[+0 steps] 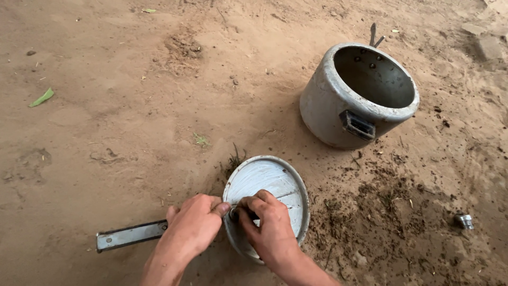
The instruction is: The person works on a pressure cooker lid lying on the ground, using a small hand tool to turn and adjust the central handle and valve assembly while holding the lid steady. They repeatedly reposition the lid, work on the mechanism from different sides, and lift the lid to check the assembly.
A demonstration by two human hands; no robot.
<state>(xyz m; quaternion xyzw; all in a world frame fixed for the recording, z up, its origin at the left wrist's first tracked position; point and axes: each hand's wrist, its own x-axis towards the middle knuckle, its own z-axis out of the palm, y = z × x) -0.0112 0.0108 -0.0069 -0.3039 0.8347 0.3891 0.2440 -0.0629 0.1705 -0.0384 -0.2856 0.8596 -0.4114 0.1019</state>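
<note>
Both hands pinching a small fitting [233, 213] at the centre of a round metal lid [267, 196]: left hand [191, 228] over its flat handle [129, 235], right hand [269, 225] curled opposite. Lid on sandy ground [106, 132]; tilted pot [360, 95] well beyond.

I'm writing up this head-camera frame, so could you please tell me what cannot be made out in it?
- Small fitting at the centre of the cooker lid: covered by the fingertips of the left hand and right hand.
- Lid's near rim: hidden by the right hand.
- Lid handle: its inner end lies under the left hand.
- Small metal piece on the sand: too small to identify.
- Pot bottom: in shadow.
</note>
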